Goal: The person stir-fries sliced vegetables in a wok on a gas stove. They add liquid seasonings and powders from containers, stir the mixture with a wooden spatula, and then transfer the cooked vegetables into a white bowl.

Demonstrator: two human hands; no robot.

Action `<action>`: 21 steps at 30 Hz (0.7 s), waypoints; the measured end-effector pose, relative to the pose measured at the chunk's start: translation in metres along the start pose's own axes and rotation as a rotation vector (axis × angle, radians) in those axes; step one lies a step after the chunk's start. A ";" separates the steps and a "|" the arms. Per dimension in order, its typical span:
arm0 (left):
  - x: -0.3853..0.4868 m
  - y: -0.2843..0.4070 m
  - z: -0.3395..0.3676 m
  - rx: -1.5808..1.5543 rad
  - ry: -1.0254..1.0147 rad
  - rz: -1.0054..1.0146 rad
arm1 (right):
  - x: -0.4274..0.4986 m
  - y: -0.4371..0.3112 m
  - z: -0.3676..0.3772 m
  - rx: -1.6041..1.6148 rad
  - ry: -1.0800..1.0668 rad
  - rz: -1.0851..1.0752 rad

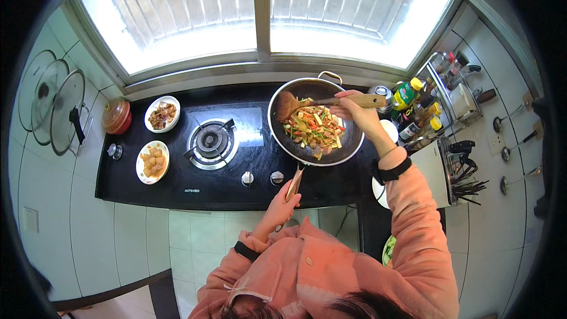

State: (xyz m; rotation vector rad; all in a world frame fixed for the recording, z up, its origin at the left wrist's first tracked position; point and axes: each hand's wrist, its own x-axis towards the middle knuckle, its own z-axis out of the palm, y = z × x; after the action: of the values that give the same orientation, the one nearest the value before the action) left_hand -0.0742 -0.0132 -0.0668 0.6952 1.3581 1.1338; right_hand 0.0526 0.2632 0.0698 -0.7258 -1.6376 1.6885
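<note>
A dark wok [283, 135] with a pale rim sits over the right side of the black gas hob. My left hand [282, 204] grips its long handle [294, 186] near the front edge. In the wok lies a mix of chopped food [315, 130], with green stalks, red strips, pale cubes and brown pieces. My right hand [356, 113] holds a wooden spatula [325, 102] by its handle, above the wok's right side. The spatula's broad blade [290, 105] reaches the food's left edge. Whatever burner is beneath the wok is hidden.
An uncovered gas burner [209, 139] lies left of the wok. Two dishes of food, a bowl [162, 114] and a plate [153, 162], stand farther left. Seasoning bottles [405, 95] crowd the right, beside a knife and chopstick holder [436, 170]. Pan lids [66, 110] hang on the left wall.
</note>
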 end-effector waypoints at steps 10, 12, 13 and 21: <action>0.002 -0.001 -0.002 0.023 -0.014 -0.008 | -0.074 -0.047 -0.044 -0.205 0.247 -0.016; 0.003 -0.001 -0.002 0.017 -0.032 0.013 | -0.092 -0.047 -0.037 -0.359 0.288 -0.044; 0.003 0.000 -0.002 0.027 -0.031 -0.006 | -0.098 -0.043 -0.031 -0.447 0.252 -0.140; 0.007 0.007 -0.007 0.028 -0.055 -0.032 | -0.147 0.031 0.042 -0.980 0.004 -0.590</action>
State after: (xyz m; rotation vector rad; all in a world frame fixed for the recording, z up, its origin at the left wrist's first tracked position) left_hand -0.0841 -0.0055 -0.0642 0.7176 1.3360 1.0650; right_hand 0.1089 0.1229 0.0326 -0.5607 -2.3613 0.4162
